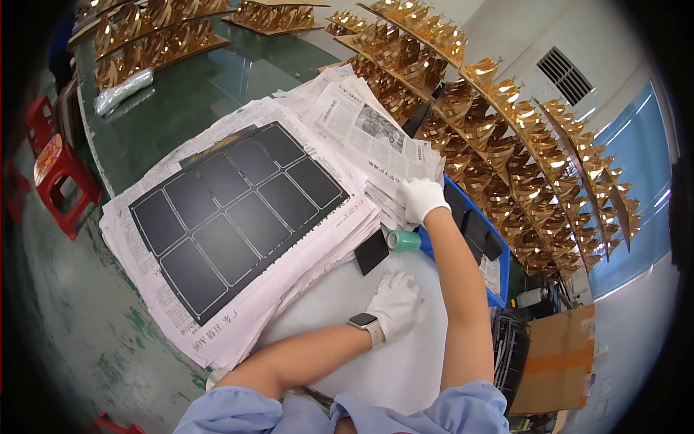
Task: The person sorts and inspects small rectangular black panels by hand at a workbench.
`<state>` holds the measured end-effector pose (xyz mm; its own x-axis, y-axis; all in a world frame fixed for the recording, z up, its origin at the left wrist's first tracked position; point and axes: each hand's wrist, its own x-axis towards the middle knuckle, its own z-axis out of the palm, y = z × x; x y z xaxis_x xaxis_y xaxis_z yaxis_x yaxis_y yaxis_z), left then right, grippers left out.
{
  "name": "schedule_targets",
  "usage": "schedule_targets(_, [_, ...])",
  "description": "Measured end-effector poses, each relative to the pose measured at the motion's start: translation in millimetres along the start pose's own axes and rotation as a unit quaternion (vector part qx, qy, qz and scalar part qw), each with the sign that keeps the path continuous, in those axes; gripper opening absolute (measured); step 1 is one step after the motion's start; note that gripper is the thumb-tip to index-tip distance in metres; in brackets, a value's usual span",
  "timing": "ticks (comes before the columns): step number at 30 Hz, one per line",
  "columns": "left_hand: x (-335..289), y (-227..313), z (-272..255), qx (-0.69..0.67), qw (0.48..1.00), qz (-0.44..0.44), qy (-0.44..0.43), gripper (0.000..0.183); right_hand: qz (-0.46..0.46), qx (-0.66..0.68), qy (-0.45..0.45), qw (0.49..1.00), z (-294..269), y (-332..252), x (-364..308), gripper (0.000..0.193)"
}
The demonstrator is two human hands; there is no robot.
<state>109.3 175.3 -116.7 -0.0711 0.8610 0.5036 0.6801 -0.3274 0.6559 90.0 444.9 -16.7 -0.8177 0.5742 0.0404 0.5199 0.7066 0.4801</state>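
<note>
My right hand (pixel 425 201), in a white glove, reaches to the right edge of a pile of newspaper (pixel 347 130), its fingers closed at the paper's edge. My left hand (pixel 394 304), gloved too and with a watch at the wrist, lies on the white tabletop (pixel 332 304) with its fingers stretched forward, holding nothing. Just beyond it are a small black plate (pixel 371 252) and a green roll (pixel 404 241). To the left, a large black sheet (pixel 238 217), divided into several rounded panels by pale lines, rests flat on stacked newspaper.
Beside my right forearm stands a blue bin (pixel 502 289) containing dark pieces. Racks of shiny gold curled parts (pixel 506 152) rise at right and back. A clear plastic-wrapped bundle (pixel 124 91) lies on the green table (pixel 202 90). Red stools (pixel 66 184) stand left; a cardboard box (pixel 553 354) stands right.
</note>
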Motion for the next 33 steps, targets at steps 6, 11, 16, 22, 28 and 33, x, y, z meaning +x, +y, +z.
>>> schedule_targets(6, [1.2,3.8,-2.3,-0.016,1.000,0.001,0.004,0.037,-0.019,-0.035,-0.112,0.993,25.8,-2.7,4.7,0.021])
schedule_targets(11, [-0.1,1.6,-2.7,0.021,1.000,0.000,0.004,0.037,0.003,0.053,-0.064,0.997,-7.9,-8.8,-10.5,0.019])
schedule_targets(16, [2.5,1.7,-15.4,0.003,1.000,-0.016,-0.025,0.038,-0.075,0.177,-0.126,0.973,-70.5,-28.3,-36.2,0.034])
schedule_targets(22, [6.2,12.9,-23.5,-0.027,0.998,-0.012,-0.050,0.040,-0.085,0.125,-0.130,0.980,-68.1,-35.5,-84.9,0.029])
schedule_targets(28, [3.3,5.7,-14.8,-0.006,0.999,-0.028,-0.046,0.040,-0.065,0.111,-0.195,0.972,-99.2,-40.9,-82.8,0.033])
schedule_targets(33, [2.5,4.5,-26.3,-0.014,0.998,-0.043,-0.052,0.037,0.052,0.457,-0.122,0.879,-99.5,-22.9,-55.3,0.040])
